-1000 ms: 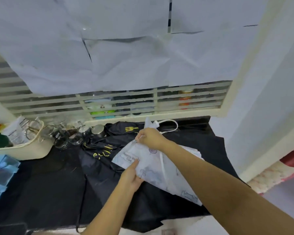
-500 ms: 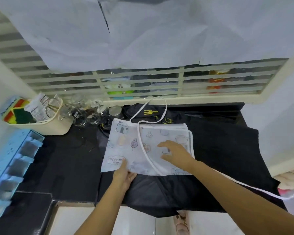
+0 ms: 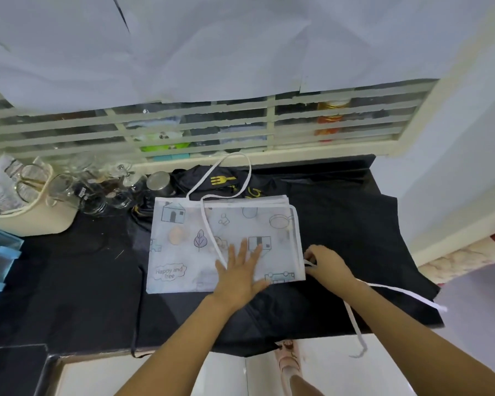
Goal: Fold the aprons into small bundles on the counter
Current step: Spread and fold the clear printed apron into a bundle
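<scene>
Head view, looking down at a glossy black counter. At its middle, a white apron folded into a flat rectangle, long axis running left to right along the counter's front edge, lying on top of a spread black apron. Thin, half see-through white fabric with a white bound hem, printed with a house, a leaf, a pan and the words "Happy and free", the lettering upright toward the viewer at the near left corner. Neck loop of white tape arching off the far edge toward the window. Layered fold edges stacked along the right side. Left hand flat on the near right part of the white apron, fingers straight and spread, pressing down, gripping nothing. Right hand just beside the apron's right edge, fingers curled, fingertips together, pinching a white strap. Strap trailing right across the black apron and off the counter's front. Black apron matte and creased, draped over the front edge, with a yellow fork print near the far side. At far left, a cream basket holding paper packets and wire-rimmed items too blurred to name. Just beside it, a cluster of clear glass jars, contents unclear, and a jar with a metal lid. At the left edge, a blue tray with compartments.
</scene>
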### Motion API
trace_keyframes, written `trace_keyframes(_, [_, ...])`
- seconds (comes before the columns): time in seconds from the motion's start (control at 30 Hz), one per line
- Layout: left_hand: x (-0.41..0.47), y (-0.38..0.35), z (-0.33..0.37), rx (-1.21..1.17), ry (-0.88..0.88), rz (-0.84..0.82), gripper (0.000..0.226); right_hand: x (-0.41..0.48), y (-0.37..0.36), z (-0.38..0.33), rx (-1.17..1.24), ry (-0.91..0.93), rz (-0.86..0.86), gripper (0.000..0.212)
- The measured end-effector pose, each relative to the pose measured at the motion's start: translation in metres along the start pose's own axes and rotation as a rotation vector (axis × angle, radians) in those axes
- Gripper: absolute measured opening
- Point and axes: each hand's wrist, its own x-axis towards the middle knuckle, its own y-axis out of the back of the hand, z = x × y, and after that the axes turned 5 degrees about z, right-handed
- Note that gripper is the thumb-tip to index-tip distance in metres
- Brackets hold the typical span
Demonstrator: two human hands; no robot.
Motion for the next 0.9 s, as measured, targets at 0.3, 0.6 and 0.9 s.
trace_keyframes(0.3, [0.01, -0.031, -0.001, 0.043, 0.101, -0.041, 0.077, -0.001, 0.063, 0.007, 0.252, -0.15, -0.54, 0.025])
trace_keyframes(0.6, [0.01, -0.026, 0.005, -0.046, 0.124, -0.034, 0.061, -0.018, 0.006, -0.001, 0.134, -0.069, -0.259, 0.019])
trace_keyframes(0.9, [0.005, -0.022, 0.005, -0.036, 0.124, -0.058, 0.063, -0.026, 0.007, 0.0, 0.512, -0.29, -0.262, 0.032])
